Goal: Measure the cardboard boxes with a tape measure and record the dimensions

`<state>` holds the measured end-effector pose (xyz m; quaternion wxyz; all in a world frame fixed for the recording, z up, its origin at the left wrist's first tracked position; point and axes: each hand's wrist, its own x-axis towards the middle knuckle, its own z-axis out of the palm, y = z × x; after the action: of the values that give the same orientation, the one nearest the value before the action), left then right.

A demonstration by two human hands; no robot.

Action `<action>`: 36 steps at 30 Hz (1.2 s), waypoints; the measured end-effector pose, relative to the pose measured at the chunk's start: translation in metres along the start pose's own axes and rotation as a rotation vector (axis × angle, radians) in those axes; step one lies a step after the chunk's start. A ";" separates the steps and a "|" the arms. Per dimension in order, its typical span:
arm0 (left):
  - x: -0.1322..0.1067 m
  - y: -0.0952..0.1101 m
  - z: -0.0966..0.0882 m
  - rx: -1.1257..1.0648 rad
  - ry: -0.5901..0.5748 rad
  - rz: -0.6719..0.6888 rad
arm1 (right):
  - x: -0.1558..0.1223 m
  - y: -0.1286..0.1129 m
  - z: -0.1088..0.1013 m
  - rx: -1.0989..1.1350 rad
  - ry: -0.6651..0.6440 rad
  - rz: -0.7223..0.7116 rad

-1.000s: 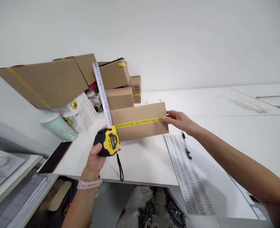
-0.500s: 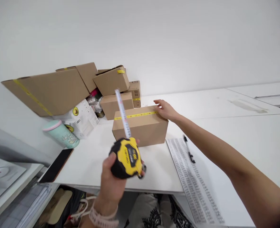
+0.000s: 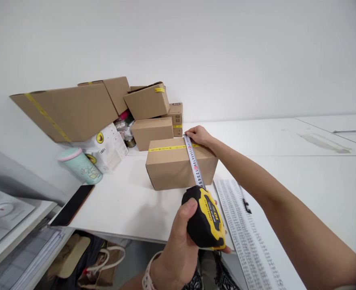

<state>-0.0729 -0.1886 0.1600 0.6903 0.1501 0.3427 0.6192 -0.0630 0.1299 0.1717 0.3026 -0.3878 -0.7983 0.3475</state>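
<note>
A closed cardboard box [image 3: 174, 167] with a yellow tape strip along its top lies on the white table [image 3: 129, 201]. My left hand [image 3: 180, 245] grips a yellow and black tape measure [image 3: 206, 223] just in front of the box. Its white blade [image 3: 193, 161] runs from the case up over the box's top to the far edge. There my right hand [image 3: 197, 135] pinches the blade's end against the box's back edge.
A heap of cardboard boxes [image 3: 105, 106] leans on the wall at the back left, with a white carton [image 3: 108, 147] and a mint tumbler [image 3: 79, 165] beside it. A black phone [image 3: 71, 205] lies near the table's front edge. A printed sheet [image 3: 244, 225] and a pen [image 3: 244, 199] lie right of the box.
The box has been set flat on the table. My left hand moved right with the tape measure, and the blade now lies across the box's top. My right hand shifted to hold the blade's end.
</note>
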 end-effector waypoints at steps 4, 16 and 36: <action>-0.006 -0.006 0.004 0.012 -0.042 -0.017 | 0.002 0.000 0.000 -0.005 -0.010 0.000; -0.009 -0.033 0.004 -0.021 -0.044 0.016 | -0.003 -0.005 0.003 0.051 -0.039 0.033; -0.006 -0.034 0.002 -0.035 -0.115 0.038 | -0.001 0.000 0.006 0.058 -0.040 0.037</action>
<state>-0.0465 -0.2003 0.1418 0.6993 0.1799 0.2888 0.6286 -0.0671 0.1271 0.1676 0.2910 -0.3865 -0.7866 0.3837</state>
